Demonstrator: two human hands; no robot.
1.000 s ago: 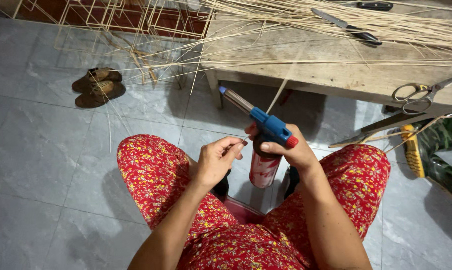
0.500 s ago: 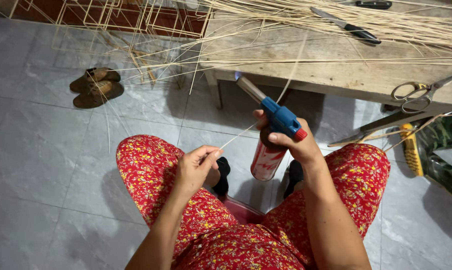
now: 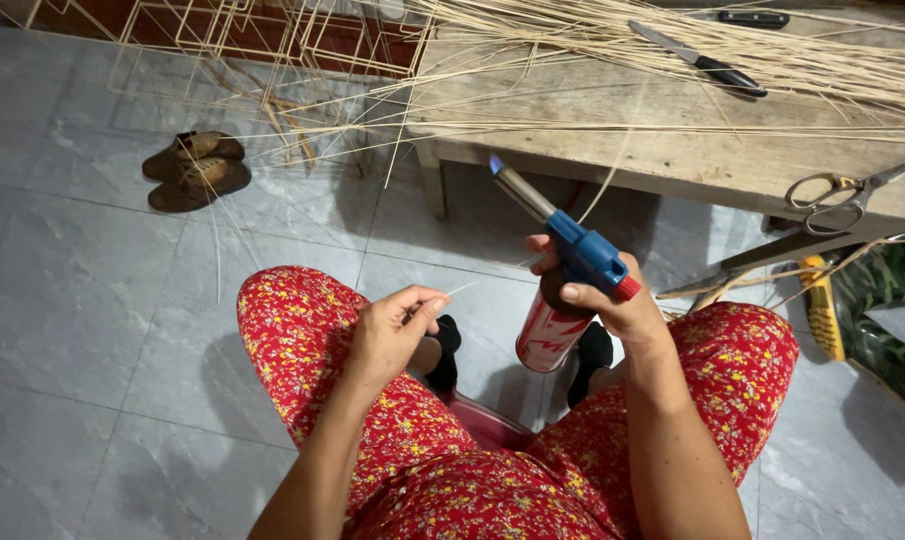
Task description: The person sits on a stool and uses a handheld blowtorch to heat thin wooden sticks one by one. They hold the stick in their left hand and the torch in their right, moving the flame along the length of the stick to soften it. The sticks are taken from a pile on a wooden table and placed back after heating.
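Two hands busy above the lap: right hand is wrapped tight round the torch, a rigid, weighty can best gripped at its neck, flame lit, nozzle aimed at the surface's front edge. Left hand pinches a strand, feather-light, springy, easily snapped, near its end.

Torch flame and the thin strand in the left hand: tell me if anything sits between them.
Nothing visible does. The flame at the torch tip in the right hand and the strand pinched by the left hand have only open air and floor between them.
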